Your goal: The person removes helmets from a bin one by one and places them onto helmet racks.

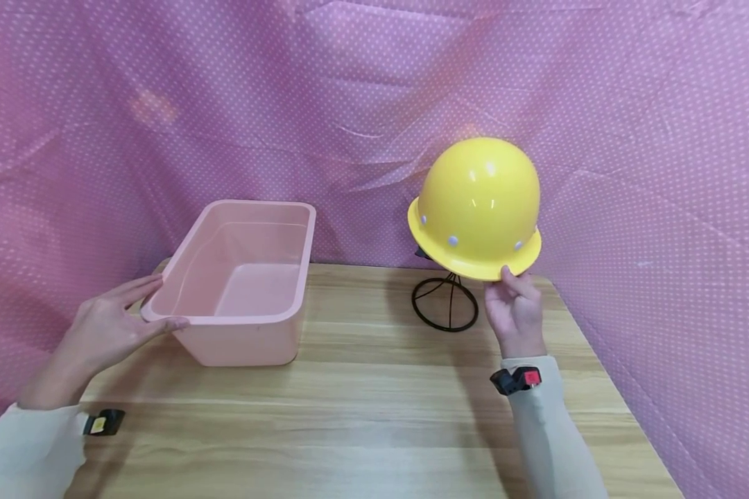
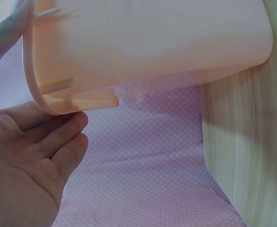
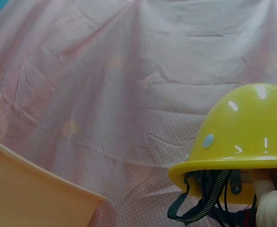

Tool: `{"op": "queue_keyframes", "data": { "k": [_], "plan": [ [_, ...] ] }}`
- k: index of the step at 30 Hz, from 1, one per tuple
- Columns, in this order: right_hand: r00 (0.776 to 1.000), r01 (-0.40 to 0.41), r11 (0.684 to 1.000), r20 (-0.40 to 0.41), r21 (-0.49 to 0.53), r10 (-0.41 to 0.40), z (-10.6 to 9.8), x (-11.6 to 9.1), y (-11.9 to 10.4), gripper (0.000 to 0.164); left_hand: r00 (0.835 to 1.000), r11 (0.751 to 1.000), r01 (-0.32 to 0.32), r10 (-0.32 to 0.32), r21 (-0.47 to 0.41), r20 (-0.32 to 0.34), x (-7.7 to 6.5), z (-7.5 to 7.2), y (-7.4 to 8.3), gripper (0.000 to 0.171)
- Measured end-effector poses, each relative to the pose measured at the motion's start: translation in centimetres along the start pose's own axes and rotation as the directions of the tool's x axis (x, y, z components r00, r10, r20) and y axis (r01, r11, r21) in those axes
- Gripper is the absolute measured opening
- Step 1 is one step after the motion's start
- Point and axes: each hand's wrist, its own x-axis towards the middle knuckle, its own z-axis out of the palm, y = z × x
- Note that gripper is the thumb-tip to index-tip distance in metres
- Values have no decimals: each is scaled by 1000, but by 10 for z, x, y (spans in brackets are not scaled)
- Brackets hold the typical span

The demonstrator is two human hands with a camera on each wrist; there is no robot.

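Observation:
My right hand (image 1: 515, 312) grips the front brim of a yellow hard hat (image 1: 482, 197), thumb on top and fingers underneath. The hat is tilted and overlaps the top of a black wire stand (image 1: 444, 305), whose round base rests on the table. Dark straps (image 3: 202, 198) hang inside the hat in the right wrist view. At the left, my left hand (image 1: 109, 326) holds the near-left corner of a pink plastic tub (image 1: 243, 343) between thumb and fingers. The tub stands upright with its inside facing up, and nothing shows in it.
Both things are on a light wood-grain table (image 1: 349, 416), toward its back. A pink polka-dot cloth (image 1: 225, 104) hangs behind the table and along its sides. Small black devices are worn on both wrists, over pale sleeves (image 1: 546, 423).

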Motion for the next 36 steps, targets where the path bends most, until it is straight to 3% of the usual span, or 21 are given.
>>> {"op": "queue_keyframes", "data": {
  "k": [10, 25, 36],
  "plan": [
    [999, 6, 999, -43, -42, -8, 0, -5, 2, 65, 1000, 1000, 22, -22, -5, 13, -1, 0, 0, 85],
    [1000, 7, 999, -20, -53, -8, 2, -6, -1, 67, 1000, 1000, -15, 15, 3, 0, 1, 1, -4, 84],
    [1000, -6, 999, 1, -49, 6, -2, -7, 0, 66, 1000, 1000, 3, -3, 2, 11, 0, 0, -2, 85]
  ]
}}
